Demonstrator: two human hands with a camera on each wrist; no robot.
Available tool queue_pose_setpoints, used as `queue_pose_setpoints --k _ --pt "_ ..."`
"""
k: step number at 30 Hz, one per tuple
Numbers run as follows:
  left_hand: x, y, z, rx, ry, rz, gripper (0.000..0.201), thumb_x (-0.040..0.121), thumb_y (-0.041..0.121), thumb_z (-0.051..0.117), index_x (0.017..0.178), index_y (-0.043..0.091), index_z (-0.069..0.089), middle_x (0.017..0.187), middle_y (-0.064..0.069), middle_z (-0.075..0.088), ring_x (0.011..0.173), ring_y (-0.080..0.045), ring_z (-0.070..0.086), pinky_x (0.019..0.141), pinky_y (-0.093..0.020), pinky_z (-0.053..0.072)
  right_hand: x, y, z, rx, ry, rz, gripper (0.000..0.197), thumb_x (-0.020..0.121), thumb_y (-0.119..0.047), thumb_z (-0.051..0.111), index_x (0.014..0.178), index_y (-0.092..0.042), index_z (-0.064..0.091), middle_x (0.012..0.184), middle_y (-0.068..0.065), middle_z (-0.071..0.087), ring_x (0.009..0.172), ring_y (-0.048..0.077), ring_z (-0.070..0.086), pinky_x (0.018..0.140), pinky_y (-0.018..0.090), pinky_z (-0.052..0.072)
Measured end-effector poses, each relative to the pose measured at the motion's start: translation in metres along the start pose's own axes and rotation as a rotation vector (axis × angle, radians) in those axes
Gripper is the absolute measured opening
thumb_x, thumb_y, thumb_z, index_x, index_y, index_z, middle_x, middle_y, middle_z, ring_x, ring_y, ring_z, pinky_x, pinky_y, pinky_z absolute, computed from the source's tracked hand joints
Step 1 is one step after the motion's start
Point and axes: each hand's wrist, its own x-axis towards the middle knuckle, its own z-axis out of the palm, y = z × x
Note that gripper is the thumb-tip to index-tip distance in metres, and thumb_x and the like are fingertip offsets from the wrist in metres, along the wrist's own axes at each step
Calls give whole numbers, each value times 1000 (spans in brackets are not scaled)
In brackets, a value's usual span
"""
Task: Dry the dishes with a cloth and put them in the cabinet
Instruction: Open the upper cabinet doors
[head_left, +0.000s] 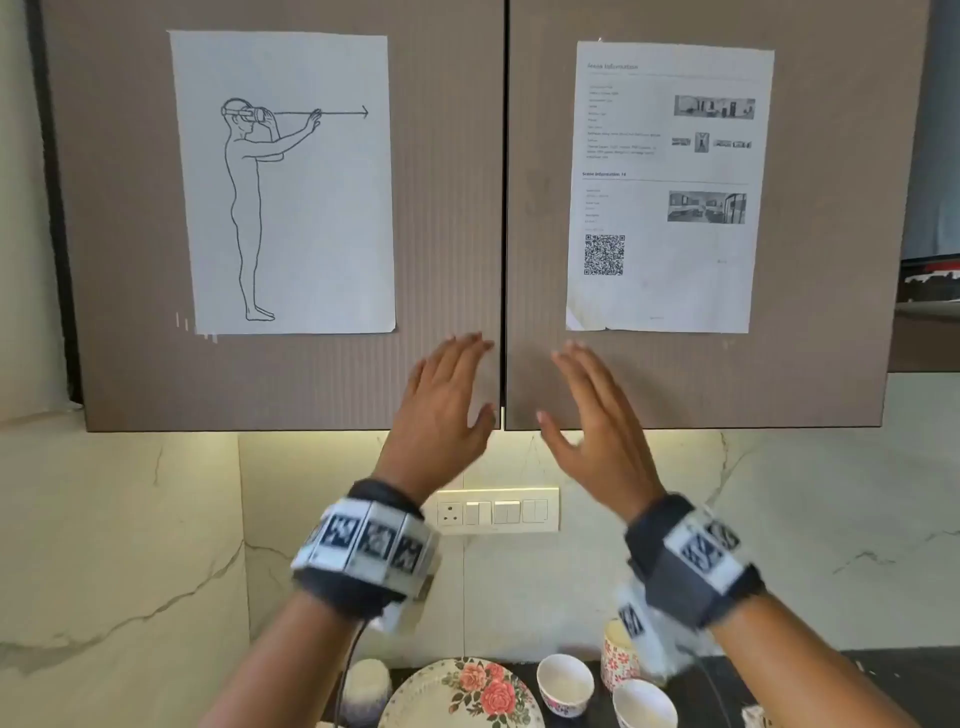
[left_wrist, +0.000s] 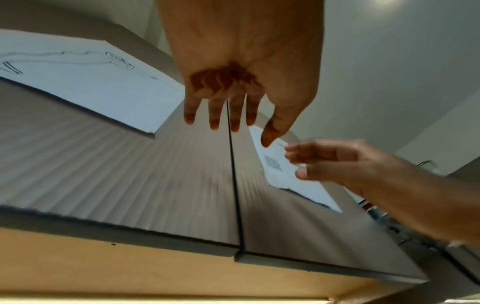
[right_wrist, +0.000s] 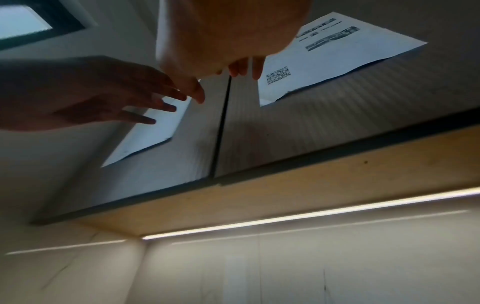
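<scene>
Both hands are raised in front of the closed brown wall cabinet (head_left: 467, 218), palms facing each other. My left hand (head_left: 447, 400) hangs open just left of the seam between the two doors, fingers straight, holding nothing. My right hand (head_left: 592, 410) is open just right of the seam, also empty. Whether either touches a door cannot be told. On the counter below sit a floral plate (head_left: 462, 696), two small white bowls (head_left: 566, 683) (head_left: 644, 704) and a floral cup (head_left: 618, 660). No cloth is in view. The left wrist view shows the left hand (left_wrist: 233, 115) over the seam.
A line drawing sheet (head_left: 283, 182) is taped to the left door and a printed sheet with a QR code (head_left: 665, 187) to the right door. A switch panel (head_left: 498, 512) sits on the marble backsplash. A white jar (head_left: 366, 688) stands left of the plate.
</scene>
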Motion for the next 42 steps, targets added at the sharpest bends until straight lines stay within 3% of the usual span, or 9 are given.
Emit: queue_pose_setpoints --k 4,9,12,16,18,22,26,31,42 --pt "29 -16 18 100 -13 -81 80 80 40 46 148 16 12 158 -4 5 145 -26 -4 113 -48 -5 43 18 17 21 -153 4 73 83 -34 58 144 -5 28 154 11 22 143 21 17 116 35 18" --pt "24 -49 60 353 -118 50 99 68 60 43 147 9 12 155 -14 -4 143 -31 -10 109 -63 -6 33 37 54 -205 -333 -79 107 68 -60 56 148 -7 8 157 8 -5 144 17 -9 117 36 -6" --pt "26 -56 69 470 -87 98 110 64 65 50 148 9 5 156 -14 -1 142 -35 -9 107 -64 -6 32 39 61 -332 -336 -108 116 63 -69 50 148 -7 3 156 11 -8 145 21 -9 116 41 -7" --pt "24 -58 74 531 -41 106 112 64 36 70 148 12 -1 155 -13 1 142 -37 -12 107 -64 -6 29 40 69 -530 -334 -112 124 57 -40 76 147 -3 -1 156 17 -1 144 31 -1 115 47 3" --pt "25 -58 76 560 -7 98 108 66 18 70 148 11 -1 156 -14 1 142 -39 -7 107 -64 -7 28 36 75 -594 -282 -98 116 60 -15 72 146 0 -3 155 19 -1 143 34 -3 115 49 1" --pt "25 -58 81 617 31 104 99 64 -18 42 148 9 0 155 -15 -17 141 -42 -8 107 -68 -4 24 28 84 -604 -273 -60 117 58 6 63 143 1 -17 153 22 -9 142 38 -10 114 55 -2" --pt "21 -50 78 603 -12 64 96 60 -25 18 148 8 0 153 -15 -23 139 -42 -16 104 -69 -4 24 22 81 -605 -297 -16 122 56 7 65 142 2 -22 152 24 -5 142 38 -4 113 56 7" --pt "12 -35 67 507 -20 35 96 59 -25 6 147 9 -7 152 -11 -28 138 -38 -23 105 -66 -5 21 10 69 -575 -305 6 117 58 12 62 143 1 -17 153 23 -8 140 38 -21 112 56 -3" --pt "-38 14 9 322 92 -1 125 47 -37 41 147 17 -13 154 -1 -26 142 -30 -18 106 -57 -11 -16 -28 0 -354 -93 9 108 57 27 53 145 -1 -3 153 20 2 143 33 -10 116 53 8"
